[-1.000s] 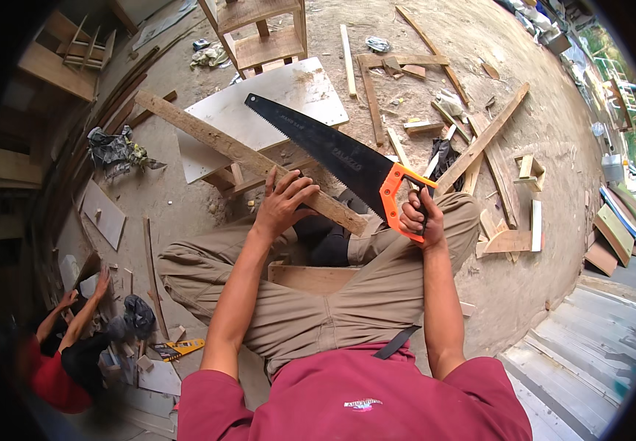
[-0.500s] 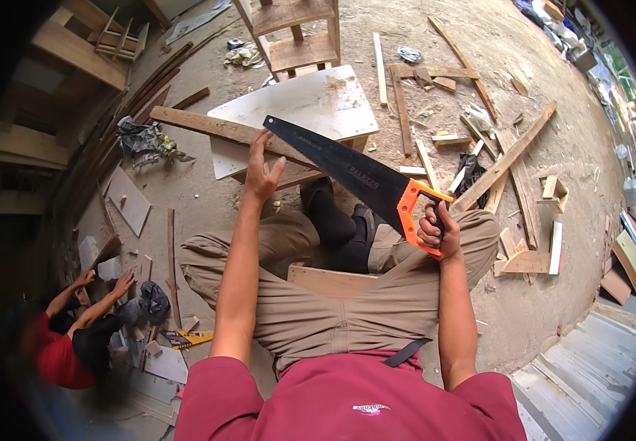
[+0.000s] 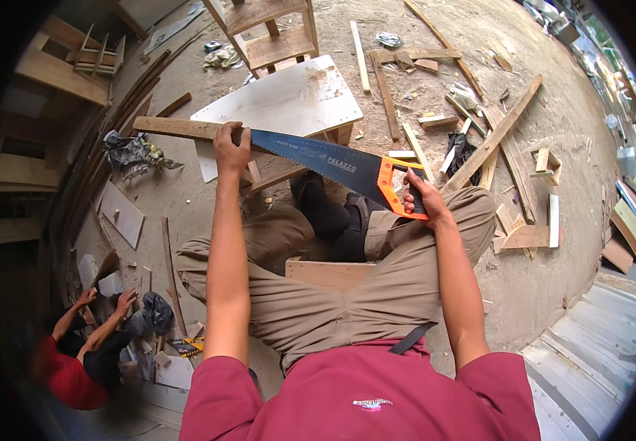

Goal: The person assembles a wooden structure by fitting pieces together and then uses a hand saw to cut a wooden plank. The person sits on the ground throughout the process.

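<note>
My right hand (image 3: 424,197) is wrapped round the orange and black handle of a hand saw (image 3: 318,158). The dark toothed blade points left, and its tip end meets my left hand (image 3: 231,147). That hand is closed over a wooden plank (image 3: 174,127), with the thumb beside the blade tip. Teeth face down toward me. Part of the plank is hidden behind the blade and hand. Under the plank stands a low stool with a white top (image 3: 281,99), scuffed with brown marks.
A wooden shelf frame (image 3: 281,48) stands beyond the stool. Scrap boards and a long crossed beam (image 3: 498,132) lie to the right. Crumpled plastic (image 3: 138,156) sits at left. A person in red (image 3: 75,375) works at lower left. I sit on a wooden seat (image 3: 325,273).
My left hand has gone from open fingers by the saw tip to closing over the plank. The saw has tilted flatter, its handle raised and shifted left, with the blade lower along the plank.
</note>
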Available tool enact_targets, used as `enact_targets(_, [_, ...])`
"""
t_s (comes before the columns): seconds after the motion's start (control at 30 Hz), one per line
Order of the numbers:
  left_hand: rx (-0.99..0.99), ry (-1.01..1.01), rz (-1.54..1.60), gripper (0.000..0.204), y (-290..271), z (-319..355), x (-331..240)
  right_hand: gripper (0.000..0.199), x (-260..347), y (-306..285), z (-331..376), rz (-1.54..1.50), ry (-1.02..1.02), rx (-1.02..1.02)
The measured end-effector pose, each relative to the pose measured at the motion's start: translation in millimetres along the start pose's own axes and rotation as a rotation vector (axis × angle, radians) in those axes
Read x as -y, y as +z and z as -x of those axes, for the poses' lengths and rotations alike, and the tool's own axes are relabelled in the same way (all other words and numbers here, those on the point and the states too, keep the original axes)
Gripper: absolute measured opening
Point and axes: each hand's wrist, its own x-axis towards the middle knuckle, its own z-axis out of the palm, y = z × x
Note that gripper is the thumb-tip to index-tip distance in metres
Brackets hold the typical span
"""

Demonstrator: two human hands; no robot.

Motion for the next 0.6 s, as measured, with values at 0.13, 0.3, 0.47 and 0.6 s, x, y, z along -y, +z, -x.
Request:
enact_targets(0.13, [0.026,-0.004,0.021,0.026,2.1,0.0,12.8,0.041,1.9,4.2,2.2,0.031,-0.058,0.034])
enact_targets(0.3, [0.051,-0.014,0.086,0.026,2.5,4.5,11.0,0.038,2.2,6.0,5.6,0.042,-0.052,0.041])
enact_targets(0.47, [0.073,0.043,0.157,0.031,-3.0,8.4,17.9,0.039,1.3,11.8,6.6,0.077,-0.052,0.039])
enact_targets(0.6, [0.1,0.017,0.352,0.036,-7.6,15.3,23.4,0.04,-1.5,11.8,4.3,0.083,-0.059,0.024])
